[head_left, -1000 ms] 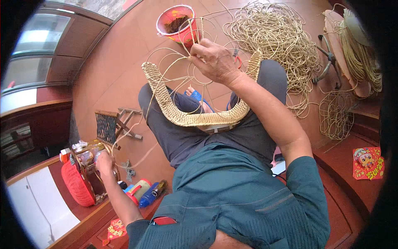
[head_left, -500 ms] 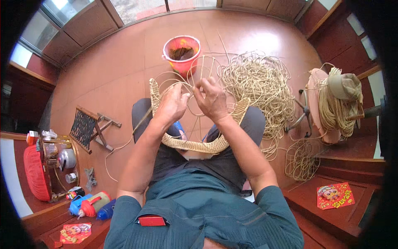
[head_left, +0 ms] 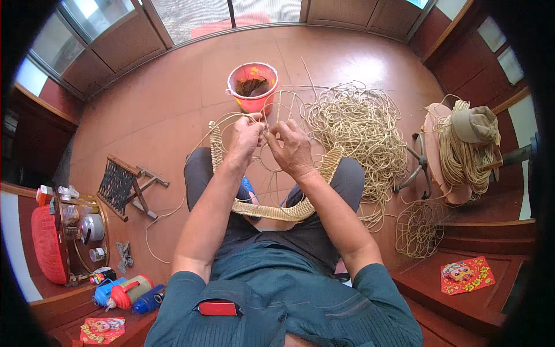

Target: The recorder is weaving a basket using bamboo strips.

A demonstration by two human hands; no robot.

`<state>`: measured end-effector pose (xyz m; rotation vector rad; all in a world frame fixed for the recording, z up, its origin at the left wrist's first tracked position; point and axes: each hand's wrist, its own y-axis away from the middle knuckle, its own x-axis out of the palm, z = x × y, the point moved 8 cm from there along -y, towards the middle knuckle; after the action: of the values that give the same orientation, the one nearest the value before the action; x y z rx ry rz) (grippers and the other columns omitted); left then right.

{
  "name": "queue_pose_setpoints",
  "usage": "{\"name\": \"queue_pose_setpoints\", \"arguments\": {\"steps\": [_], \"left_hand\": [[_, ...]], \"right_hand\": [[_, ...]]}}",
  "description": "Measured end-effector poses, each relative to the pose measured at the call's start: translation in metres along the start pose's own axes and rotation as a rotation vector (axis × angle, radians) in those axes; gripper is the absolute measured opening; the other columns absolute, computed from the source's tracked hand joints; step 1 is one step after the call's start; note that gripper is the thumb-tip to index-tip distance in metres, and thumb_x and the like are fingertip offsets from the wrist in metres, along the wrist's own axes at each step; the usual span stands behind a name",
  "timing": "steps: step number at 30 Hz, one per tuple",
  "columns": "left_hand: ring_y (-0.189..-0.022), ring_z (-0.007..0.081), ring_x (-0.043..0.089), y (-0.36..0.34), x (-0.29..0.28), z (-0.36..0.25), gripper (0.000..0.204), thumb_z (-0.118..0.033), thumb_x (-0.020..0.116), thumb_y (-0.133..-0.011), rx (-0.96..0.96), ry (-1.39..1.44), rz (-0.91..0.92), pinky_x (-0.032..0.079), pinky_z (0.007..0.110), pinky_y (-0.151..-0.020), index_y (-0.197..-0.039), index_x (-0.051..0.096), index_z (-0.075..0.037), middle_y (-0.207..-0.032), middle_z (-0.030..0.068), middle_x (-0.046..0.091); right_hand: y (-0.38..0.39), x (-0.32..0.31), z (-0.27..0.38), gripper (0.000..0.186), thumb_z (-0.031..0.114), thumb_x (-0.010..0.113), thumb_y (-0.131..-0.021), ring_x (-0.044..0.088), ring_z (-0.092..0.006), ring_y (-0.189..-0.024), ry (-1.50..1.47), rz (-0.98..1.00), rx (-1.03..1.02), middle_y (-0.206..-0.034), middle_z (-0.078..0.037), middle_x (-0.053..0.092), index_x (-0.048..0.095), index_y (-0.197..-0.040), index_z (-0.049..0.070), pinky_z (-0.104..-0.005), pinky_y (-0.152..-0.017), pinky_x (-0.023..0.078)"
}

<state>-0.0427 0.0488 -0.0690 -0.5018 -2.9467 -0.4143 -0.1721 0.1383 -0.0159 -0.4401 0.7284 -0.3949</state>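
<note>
A U-shaped woven straw frame (head_left: 270,209) rests over my lap, with thin cord loops (head_left: 266,155) strung across its open middle. My left hand (head_left: 245,139) is closed on the cord at the upper middle of the frame, fingertips pinched around a strand. Just right of it, my right hand (head_left: 287,149) has bent fingers closed on the same group of cords, close to the left fingertips. The exact strands between my fingers are too small to tell apart. A loose strand trails down past my left knee onto the floor.
A pink bucket (head_left: 252,103) with dark material stands ahead; a cord heap (head_left: 355,130) lies right of it. A stool on wheels (head_left: 435,179) holds coiled cord and a cap (head_left: 474,124). A folding stool (head_left: 118,191), bottles (head_left: 144,298) and a red basket (head_left: 49,237) are left.
A second ago my left hand was down at the left by the things there; it came up beside my right hand at the cords. Both stay there, and the view has shifted.
</note>
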Motion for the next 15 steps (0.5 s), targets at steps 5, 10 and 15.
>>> {"name": "queue_pose_setpoints", "arguments": {"steps": [5,10,15], "left_hand": [[-0.072,0.0061,0.061,0.011,-0.009,-0.004,0.024,-0.015,0.072,-0.102,0.087,-0.279,-0.024,0.051,0.024,-0.06,-0.12,0.07,0.002,-0.092,0.004,0.073],[-0.081,0.035,0.076,0.031,-0.009,-0.015,0.035,-0.033,0.059,-0.109,0.275,-1.043,-0.029,0.057,0.05,-0.076,-0.104,0.075,-0.002,-0.087,0.0176,0.076],[-0.095,0.0453,0.075,0.039,-0.007,-0.016,0.038,-0.038,0.057,-0.106,0.214,-1.384,0.011,0.057,0.055,-0.091,-0.109,0.075,-0.004,-0.091,0.0232,0.076]], "right_hand": [[0.002,-0.002,0.002,0.014,0.019,0.076,-0.095,0.069,-0.0375,-0.086,-0.001,0.0,-0.005,-0.092,-0.013,0.064,0.066,-0.096,0.01,-0.051,-0.077,0.054],[0.002,-0.001,0.002,0.013,0.019,0.076,-0.095,0.069,-0.0365,-0.086,0.017,0.005,-0.021,-0.093,-0.012,0.064,0.066,-0.097,0.01,-0.0501,-0.077,0.053],[0.003,-0.001,0.001,0.013,0.019,0.076,-0.095,0.069,-0.0362,-0.086,0.004,0.004,-0.007,-0.093,-0.012,0.065,0.067,-0.099,0.011,-0.0494,-0.078,0.054]]}}
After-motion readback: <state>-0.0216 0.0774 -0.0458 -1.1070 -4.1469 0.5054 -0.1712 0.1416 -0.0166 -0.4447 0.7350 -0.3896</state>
